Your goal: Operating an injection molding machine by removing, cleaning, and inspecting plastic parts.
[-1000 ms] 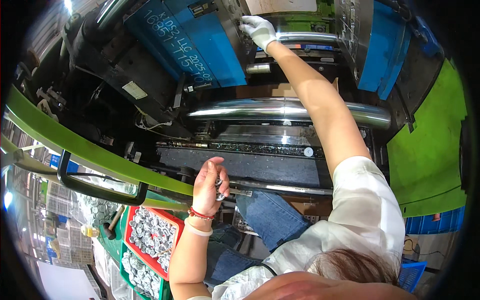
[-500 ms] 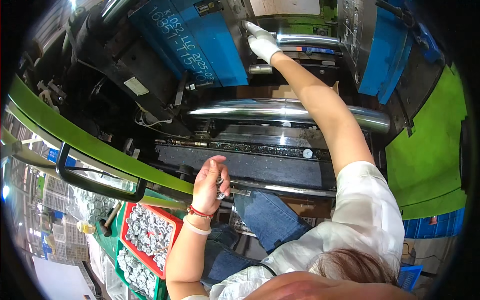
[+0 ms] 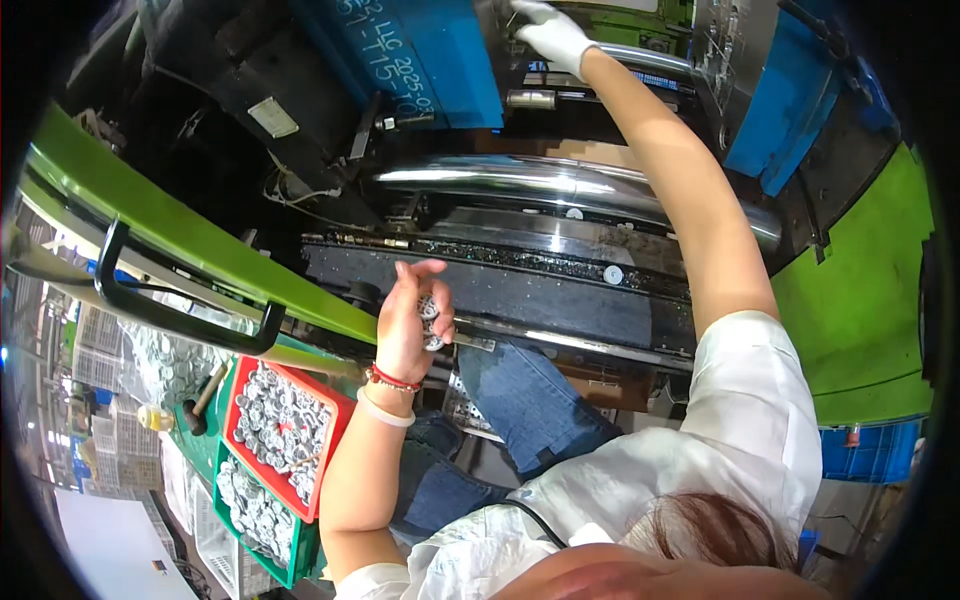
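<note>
Two hands share the step: our bare left hand (image 3: 412, 325) curls around several small grey-and-white discs (image 3: 429, 308) near the machine's front edge, while our gloved right hand (image 3: 553, 38), its fingers loosely bent, reaches beside the blue mould block (image 3: 440, 65); whether it grips a piece we cannot tell. To work well, we judge, we should pick with fingertips, hold the discs loosely yet securely, and lift our forearm clear of the polished bar (image 3: 500, 178).

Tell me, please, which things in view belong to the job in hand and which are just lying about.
Seemingly in use:
left hand, holding small round parts;
gloved right hand, near the blue block;
red tray, green tray of similar parts.

Seemingly lying about:
hammer;
disc on dark ledge;
blue crate.
</note>
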Demonstrator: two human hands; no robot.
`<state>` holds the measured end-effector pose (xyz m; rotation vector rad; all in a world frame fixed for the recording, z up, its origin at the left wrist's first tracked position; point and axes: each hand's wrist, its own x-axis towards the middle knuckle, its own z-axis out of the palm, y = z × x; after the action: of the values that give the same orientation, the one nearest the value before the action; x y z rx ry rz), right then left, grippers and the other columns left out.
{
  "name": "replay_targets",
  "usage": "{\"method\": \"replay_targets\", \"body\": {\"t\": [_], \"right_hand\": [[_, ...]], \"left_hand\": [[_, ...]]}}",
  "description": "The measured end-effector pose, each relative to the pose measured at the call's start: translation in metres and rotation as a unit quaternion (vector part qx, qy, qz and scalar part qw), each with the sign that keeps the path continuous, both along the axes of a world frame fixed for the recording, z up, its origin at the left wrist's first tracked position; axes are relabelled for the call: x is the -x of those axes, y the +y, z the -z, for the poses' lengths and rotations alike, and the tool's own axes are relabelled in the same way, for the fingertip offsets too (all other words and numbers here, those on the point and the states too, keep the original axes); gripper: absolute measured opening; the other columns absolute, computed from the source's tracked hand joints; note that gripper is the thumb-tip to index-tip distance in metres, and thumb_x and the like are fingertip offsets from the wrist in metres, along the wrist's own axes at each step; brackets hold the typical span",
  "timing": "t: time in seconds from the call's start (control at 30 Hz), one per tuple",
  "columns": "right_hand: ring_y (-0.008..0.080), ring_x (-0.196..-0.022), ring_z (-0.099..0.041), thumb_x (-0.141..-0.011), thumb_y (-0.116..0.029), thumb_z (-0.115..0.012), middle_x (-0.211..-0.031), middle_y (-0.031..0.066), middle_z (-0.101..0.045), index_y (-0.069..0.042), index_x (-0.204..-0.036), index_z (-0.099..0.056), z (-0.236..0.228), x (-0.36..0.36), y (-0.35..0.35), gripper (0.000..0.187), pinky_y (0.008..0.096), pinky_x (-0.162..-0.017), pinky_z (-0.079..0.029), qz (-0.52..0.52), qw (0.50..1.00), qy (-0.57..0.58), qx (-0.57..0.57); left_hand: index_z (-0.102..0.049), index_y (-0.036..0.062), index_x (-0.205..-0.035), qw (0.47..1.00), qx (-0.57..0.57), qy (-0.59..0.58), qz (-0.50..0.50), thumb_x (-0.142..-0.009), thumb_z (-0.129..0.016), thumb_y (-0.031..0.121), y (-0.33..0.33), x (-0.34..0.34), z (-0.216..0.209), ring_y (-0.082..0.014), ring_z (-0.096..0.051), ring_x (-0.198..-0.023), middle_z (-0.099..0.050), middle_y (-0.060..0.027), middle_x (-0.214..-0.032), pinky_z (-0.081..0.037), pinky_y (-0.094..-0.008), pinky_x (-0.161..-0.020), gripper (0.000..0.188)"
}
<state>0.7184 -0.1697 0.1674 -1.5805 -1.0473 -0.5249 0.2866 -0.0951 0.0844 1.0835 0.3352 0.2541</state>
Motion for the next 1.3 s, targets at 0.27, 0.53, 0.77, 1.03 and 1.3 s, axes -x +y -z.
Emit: {"method": "replay_targets", "body": {"t": [0.27,0.53,0.77,1.03,1.3], "right_hand": [[0.0245,-0.103,-0.061,-0.093,-0.035,-0.060,-0.107,0.0125,-0.064,-0.009,-0.121,-0.060,0.038,0.230,-0.016,0.039,0.0376,-0.093,-0.046,-0.282,0.921,-0.126,0.237],[0.0268,-0.097,-0.061,-0.078,-0.034,-0.066,-0.091,0.0082,-0.068,-0.009,-0.109,-0.065,0.050,0.293,-0.008,0.040,0.0392,-0.086,-0.049,-0.292,0.885,-0.133,0.338],[0.0247,-0.087,-0.062,-0.078,-0.030,-0.073,-0.089,0.0101,-0.061,-0.006,-0.084,-0.066,0.047,0.285,-0.011,0.026,0.0353,-0.079,-0.050,-0.281,0.932,-0.049,0.222],[0.0148,-0.089,-0.065,-0.086,-0.033,-0.072,-0.092,0.0108,-0.068,0.004,-0.103,-0.064,0.042,0.279,-0.017,0.041,0.0285,-0.083,-0.051,-0.287,0.891,0.249,0.247],[0.0149,-0.104,-0.062,-0.096,-0.027,-0.062,-0.110,0.0088,-0.066,0.001,-0.122,-0.058,0.043,0.280,-0.027,0.039,0.0288,-0.094,-0.049,-0.388,0.858,0.267,0.205]], "left_hand": [[-0.056,0.0078,-0.112,0.998,0.012,-0.047,-0.044,-0.097,-0.028,0.065,0.005,-0.002,0.007,-0.0104,-0.039,-0.046,-0.044,-0.0008,-0.064,-0.036,-0.0255,-0.042,0.065],[-0.046,0.0033,-0.122,0.993,-0.078,-0.055,-0.063,-0.099,-0.016,0.063,0.010,-0.004,0.004,-0.0105,-0.051,-0.048,-0.053,-0.0034,-0.069,-0.046,-0.0233,-0.040,0.071],[-0.041,0.0035,-0.132,0.993,-0.072,-0.075,-0.060,-0.103,-0.024,0.056,0.005,-0.002,0.001,-0.0100,-0.043,-0.049,-0.056,-0.0059,-0.084,-0.042,-0.0241,-0.043,0.063],[-0.054,0.0035,-0.110,0.992,-0.093,-0.071,-0.044,-0.103,-0.049,0.032,-0.001,-0.002,-0.004,-0.0068,-0.042,-0.053,-0.057,-0.0058,-0.093,-0.042,-0.0211,-0.046,0.030],[-0.053,0.0050,-0.091,0.996,-0.005,-0.095,0.003,-0.105,-0.040,0.038,0.005,-0.001,-0.007,-0.0051,-0.035,-0.046,-0.045,0.0011,-0.063,-0.035,-0.0198,-0.043,0.038]]}}
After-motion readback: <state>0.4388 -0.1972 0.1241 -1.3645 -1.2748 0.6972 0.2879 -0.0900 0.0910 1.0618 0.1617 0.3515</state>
